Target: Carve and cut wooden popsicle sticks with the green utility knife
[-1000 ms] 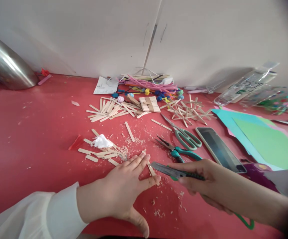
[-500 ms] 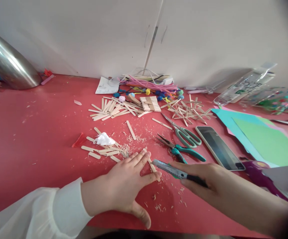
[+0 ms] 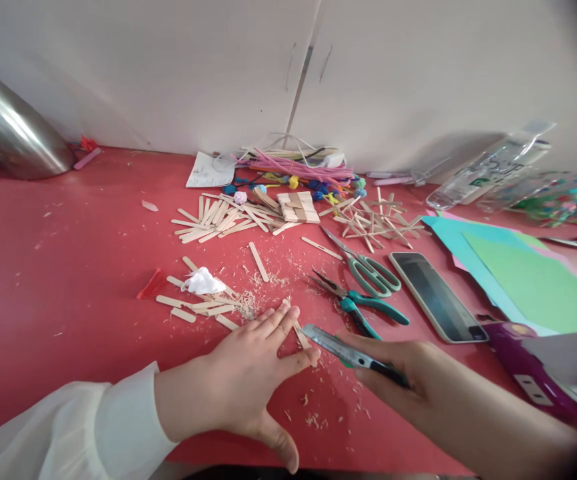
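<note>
My left hand [image 3: 248,377] lies with fingers spread, its fingertips pressing a wooden craft stick [image 3: 302,337] against the red tabletop [image 3: 88,287]. Held in my right hand [image 3: 413,377] is a utility knife [image 3: 351,352], its blade tip at the stick's right edge between my left fingers. Wood shavings [image 3: 313,420] are scattered around both hands. Beyond my left fingers, several loose craft sticks [image 3: 203,307] lie beside a crumpled white piece [image 3: 202,281]. Teal-handled pliers [image 3: 361,303] and green-handled scissors [image 3: 368,270] rest beyond the knife.
A phone [image 3: 436,297] and coloured paper sheets [image 3: 523,280] lie to the right, near a purple object [image 3: 528,380]. More craft sticks [image 3: 218,220], a stick bundle [image 3: 298,208] and pink pipe cleaners [image 3: 293,165] sit at the back. A metal bottle [image 3: 13,127] stands far left.
The view has shifted slightly to the right. The knife's blade tip has come a little closer to the craft stick; my left hand keeps its place on it.
</note>
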A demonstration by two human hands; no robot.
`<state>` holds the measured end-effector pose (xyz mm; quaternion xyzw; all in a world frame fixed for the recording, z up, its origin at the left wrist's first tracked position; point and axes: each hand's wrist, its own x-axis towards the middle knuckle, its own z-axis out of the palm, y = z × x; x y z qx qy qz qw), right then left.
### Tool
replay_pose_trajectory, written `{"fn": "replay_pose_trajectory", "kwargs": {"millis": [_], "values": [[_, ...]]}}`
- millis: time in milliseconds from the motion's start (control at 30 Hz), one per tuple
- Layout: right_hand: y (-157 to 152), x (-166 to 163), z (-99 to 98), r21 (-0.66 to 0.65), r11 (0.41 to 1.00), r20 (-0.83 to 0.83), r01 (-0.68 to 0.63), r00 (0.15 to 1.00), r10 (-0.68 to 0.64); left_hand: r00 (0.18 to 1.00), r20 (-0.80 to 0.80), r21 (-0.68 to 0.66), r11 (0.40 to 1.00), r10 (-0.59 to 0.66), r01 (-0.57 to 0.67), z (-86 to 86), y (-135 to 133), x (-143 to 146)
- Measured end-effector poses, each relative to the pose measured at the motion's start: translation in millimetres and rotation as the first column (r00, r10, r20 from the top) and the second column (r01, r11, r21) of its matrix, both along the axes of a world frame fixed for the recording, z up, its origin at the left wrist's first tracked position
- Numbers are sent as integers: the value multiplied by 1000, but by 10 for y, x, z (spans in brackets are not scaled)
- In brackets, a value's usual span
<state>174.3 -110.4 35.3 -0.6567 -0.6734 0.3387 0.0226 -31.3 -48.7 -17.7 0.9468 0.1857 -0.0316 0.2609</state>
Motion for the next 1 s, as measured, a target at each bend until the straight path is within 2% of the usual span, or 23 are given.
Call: {"fn": "replay_pose_trajectory", "kwargs": {"millis": [67, 133, 200, 267, 333, 400, 533, 600, 667, 733, 767, 800, 867, 933, 1000], "values": [[-42, -22, -16, 120, 991, 46, -65, 997, 60, 1000, -6, 4, 1000, 5, -5, 4, -4, 4], [-59, -28, -20, 142, 986, 91, -92, 993, 80, 1000, -6, 13, 1000, 15, -15, 8, -8, 7], [-44, -20, -10, 62, 997, 62, -48, 997, 44, 1000, -7, 19, 1000, 18, -18, 9, -11, 8], [-6, -2, 7, -105, 992, -25, 73, 997, -76, 1000, -4, 25, 1000, 10, -9, 5, -11, 9], [37, 19, 28, -293, 937, -127, 190, 964, -235, 1000, -3, 34, 999, 7, -7, -5, -11, 8], [69, 33, 51, -403, 877, -204, 263, 908, -366, 1000, -6, 46, 999, 15, -14, -18, -10, 6], [85, 33, 81, -473, 813, -257, 338, 830, -495, 1000, -6, 63, 998, 15, -15, -37, -11, 0], [71, 27, 72, -460, 820, -234, 341, 844, -482, 1000, 1, 73, 997, 8, -8, -42, -11, -2], [42, 22, 42, -360, 890, -168, 281, 919, -358, 1000, 8, 82, 997, 0, 0, -48, -9, -2], [-5, 21, 5, -134, 983, -46, 126, 990, -133, 1000, 18, 92, 996, -5, 3, -57, -6, -4], [-34, 24, -12, -3, 1000, 31, 24, 999, -24, 1000, 23, 96, 995, -5, 3, -61, -5, -6], [-65, 30, -24, 116, 990, 106, -76, 992, 64, 1000, 27, 101, 995, -3, 0, -65, -6, -8], [-123, 56, -33, 295, 933, 208, -203, 967, 145, 999, 32, 111, 994, 4, -8, -69, -13, -14], [-170, 102, -30, 407, 884, 238, -230, 961, 141, 999, 38, 128, 992, 8, -13, -71, -29, -17], [-204, 162, -33, 487, 852, 220, -191, 971, 92, 998, 55, 155, 988, 17, -25, -75, -44, -11]]}}
